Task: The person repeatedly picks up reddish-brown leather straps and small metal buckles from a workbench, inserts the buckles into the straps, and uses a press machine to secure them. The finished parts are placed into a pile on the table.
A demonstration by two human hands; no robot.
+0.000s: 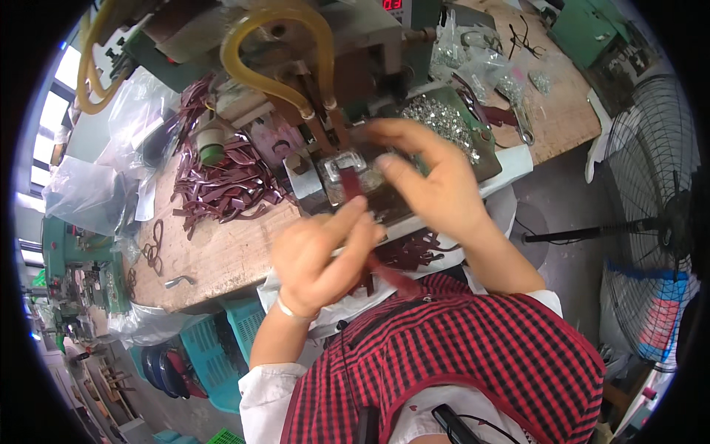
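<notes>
– Wooden workbench (222,259), cluttered. Log the surroundings first?

– Yes. Green-and-grey machine (370,63) at the far edge, yellow hose (325,55) looped across its front. Heap of maroon strips (233,177) on the left of the bench; small shiny metal pieces (440,122) spread on the right. Black-caged fan (658,222) stands off to the right; teal baskets (211,362) sit below the bench, lower left.

– Left hand (322,259)?

– Pinching one maroon strip (351,185) between thumb and fingers. Lower part of that strip trails toward the checked apron (458,333), blurred.

– Upper end of it?

– At a silvery rectangular metal piece (345,164) under the machine's head. Overlap is visible; whether the two are joined, cannot tell.

– Right hand (436,177)?

– Just beside the metal piece, on its right. Thumb and forefinger stand apart, forefinger stretched toward the machine's head. Fingertips blurred, remaining fingers hidden; whether it grips anything, cannot tell.
</notes>
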